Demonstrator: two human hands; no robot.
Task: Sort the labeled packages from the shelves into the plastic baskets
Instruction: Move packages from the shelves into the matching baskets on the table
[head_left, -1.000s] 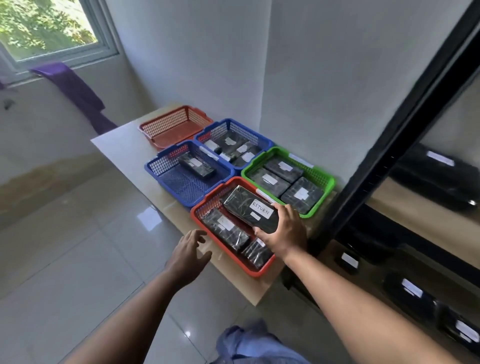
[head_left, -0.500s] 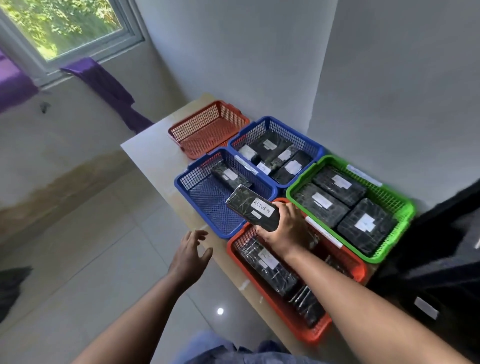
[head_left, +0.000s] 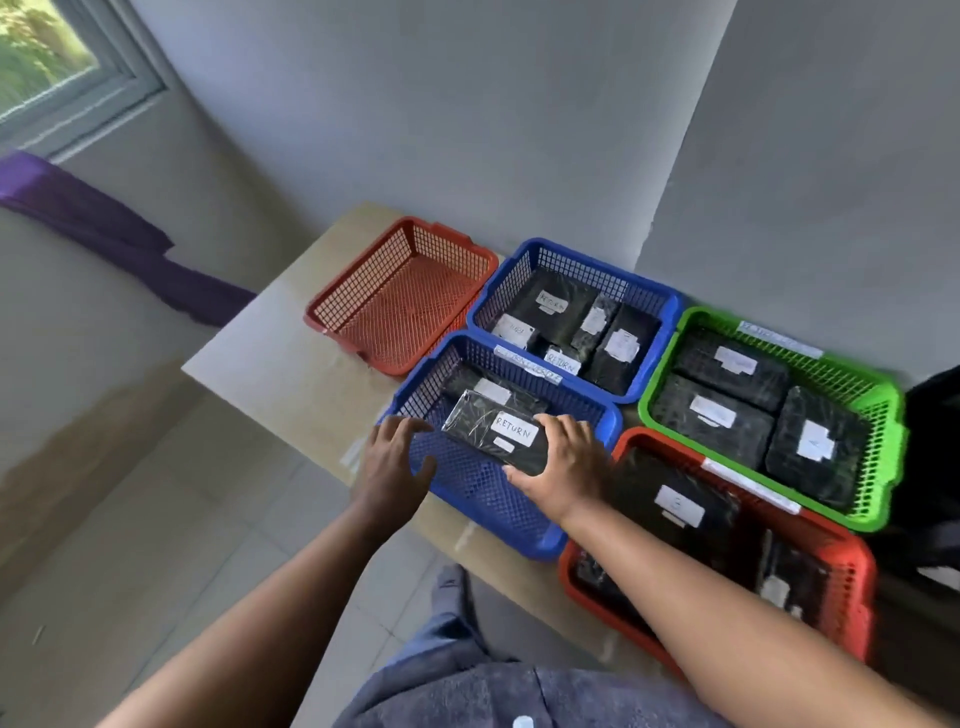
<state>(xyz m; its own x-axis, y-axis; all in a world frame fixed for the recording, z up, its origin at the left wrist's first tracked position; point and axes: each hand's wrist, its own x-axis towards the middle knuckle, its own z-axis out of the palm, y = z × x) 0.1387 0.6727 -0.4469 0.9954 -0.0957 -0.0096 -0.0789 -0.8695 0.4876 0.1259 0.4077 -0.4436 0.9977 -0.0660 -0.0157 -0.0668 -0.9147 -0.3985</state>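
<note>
Gripping from the right, the right hand (head_left: 563, 467) has thumb and fingers wrapped round the end of a black package (head_left: 493, 434) whose white label reads RETURN. From my remote seat I see that package held low and tilted over the near blue basket (head_left: 483, 504), partly hiding a second labelled package (head_left: 493, 391) that lies inside it. The left hand (head_left: 395, 462) is relaxed, fingers spread, holding nothing, over that basket's left rim; whether it touches the rim I cannot tell.

The near blue basket sits at the front edge of the table (head_left: 280, 358). Behind it, towards the wall, the far blue basket (head_left: 587, 270) holds several labelled packages, two of them marked RETURN. A red basket (head_left: 400, 301) stands at the table's far left corner, just beside the far blue one. To the right, a green basket (head_left: 883, 410) holds three labelled packages, and a second red basket (head_left: 857, 582) at the front right holds more. A purple cloth (head_left: 104, 234) hangs below the window (head_left: 47, 67) off to the left.
</note>
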